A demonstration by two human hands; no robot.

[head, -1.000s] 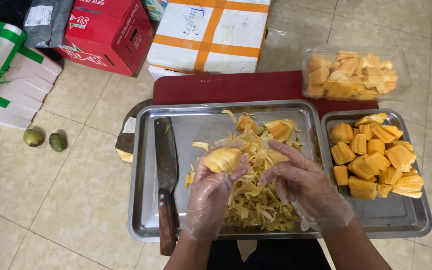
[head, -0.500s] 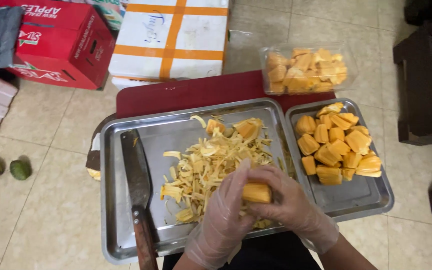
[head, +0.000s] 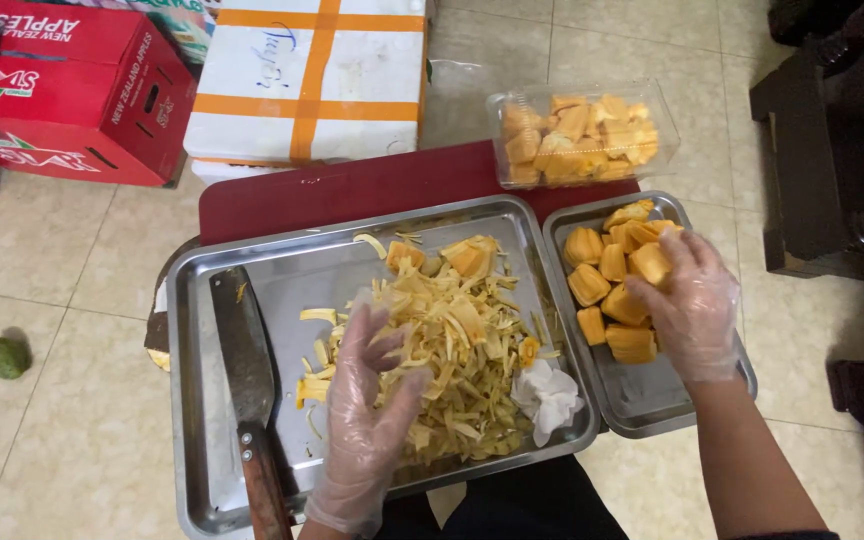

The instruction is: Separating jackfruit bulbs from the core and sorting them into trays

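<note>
Both my hands wear clear plastic gloves. My left hand (head: 367, 400) rests with fingers spread on a pile of pale yellow jackfruit strands (head: 462, 320) in the large steel tray (head: 187, 420). My right hand (head: 697, 310) reaches over the small steel tray (head: 652, 405) to the right, its fingertips closed on an orange jackfruit pod (head: 649, 262) among several other pods (head: 597, 275). A cleaver (head: 242, 350) with a wooden handle lies along the large tray's left side, just left of my left hand.
A clear plastic box of orange pods (head: 577, 130) stands behind the small tray on a dark red board (head: 352, 190). A crumpled white tissue (head: 547, 395) lies in the large tray. A taped white box (head: 312, 80), a red carton (head: 72, 90), green fruit (head: 4, 356) and dark furniture (head: 832, 150) surround the trays.
Both hands held an orange pod over the strand pile. My right hand has carried it right to the small tray, and my left hand has dropped onto the strands.
</note>
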